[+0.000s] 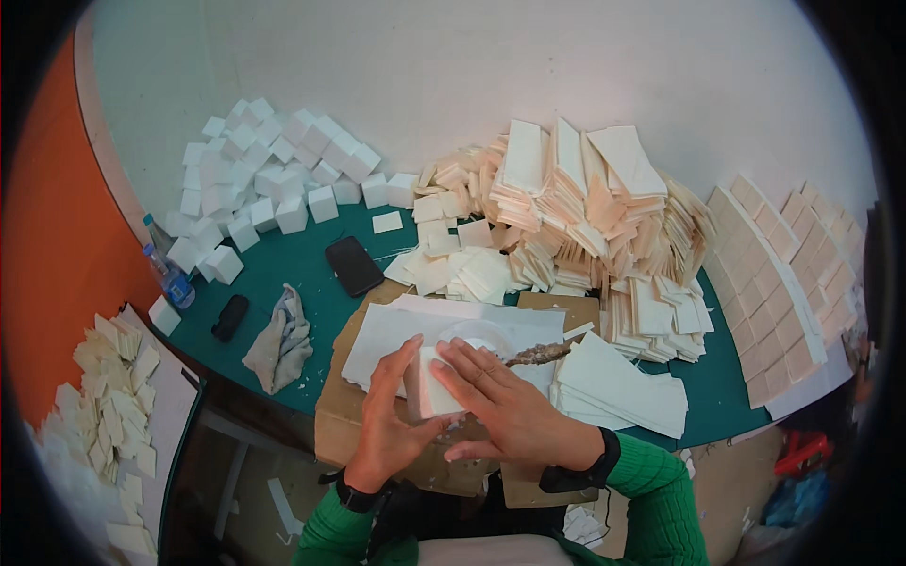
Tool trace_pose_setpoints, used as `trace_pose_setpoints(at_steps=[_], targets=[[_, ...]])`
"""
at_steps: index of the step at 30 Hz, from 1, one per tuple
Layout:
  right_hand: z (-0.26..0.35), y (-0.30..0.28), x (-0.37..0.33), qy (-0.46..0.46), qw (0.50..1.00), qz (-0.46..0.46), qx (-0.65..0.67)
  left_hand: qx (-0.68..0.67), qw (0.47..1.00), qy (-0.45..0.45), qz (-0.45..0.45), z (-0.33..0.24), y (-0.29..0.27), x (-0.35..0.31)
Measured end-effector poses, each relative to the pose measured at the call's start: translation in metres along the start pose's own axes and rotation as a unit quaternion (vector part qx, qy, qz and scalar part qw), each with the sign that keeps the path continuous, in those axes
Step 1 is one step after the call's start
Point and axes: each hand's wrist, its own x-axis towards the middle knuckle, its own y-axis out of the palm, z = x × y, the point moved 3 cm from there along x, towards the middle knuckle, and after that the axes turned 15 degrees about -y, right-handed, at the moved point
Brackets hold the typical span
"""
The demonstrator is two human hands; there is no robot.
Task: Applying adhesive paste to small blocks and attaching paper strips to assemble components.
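A small white cube-shaped box [436,394] is held up over the work board by my left hand [385,415], its thumb below and its fingers along the left side. My right hand [505,401] lies against the box's top and right side with fingers stretched out and its thumb spread below. Just beyond my hands is a white round dish [479,332], partly covered by my fingers. Beside it rests a brown, crusted stick-like tool [540,354] with a pale end. White paper [387,330] lies under the dish.
On the green table [330,231], white cubes [260,156] are heaped back left and cream sheets [566,189] are piled back centre. Stacked blocks [764,283] stand right. A black phone-like object [355,266], a grey cloth [280,340] and a bottle [170,278] sit left. White sheets [618,382] lie right.
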Motion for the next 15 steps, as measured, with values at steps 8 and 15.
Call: trace_pose_setpoints(at_steps=[8, 15], targets=[[-0.041, -0.034, 0.007, 0.005, 0.99, -0.033, 0.135, 0.046, 0.999, 0.027, 0.006, 0.003, -0.01, 0.002], [-0.19, -0.053, -0.02, 0.278, 0.956, -0.035, 0.089, -0.405, 0.899, -0.154, 0.061, 0.026, -0.011, 0.007]])
